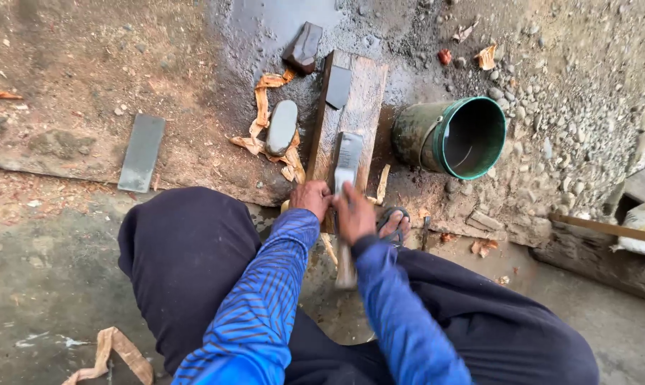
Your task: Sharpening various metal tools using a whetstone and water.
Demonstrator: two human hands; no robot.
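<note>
Wet dirt ground (87, 64), gravel (579, 93) at right, in daylight.

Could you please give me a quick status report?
Both hands, left and right, on blade, flat on plank. Bucket beside, clear.

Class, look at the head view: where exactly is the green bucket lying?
The green bucket lies on its side on the gravelly ground, right of the wooden plank, its open mouth facing right, above the person's foot.

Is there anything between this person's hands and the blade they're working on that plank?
Nothing visible. Both the left hand and the right hand already rest on the blade, which lies flat on the wooden plank.
</note>
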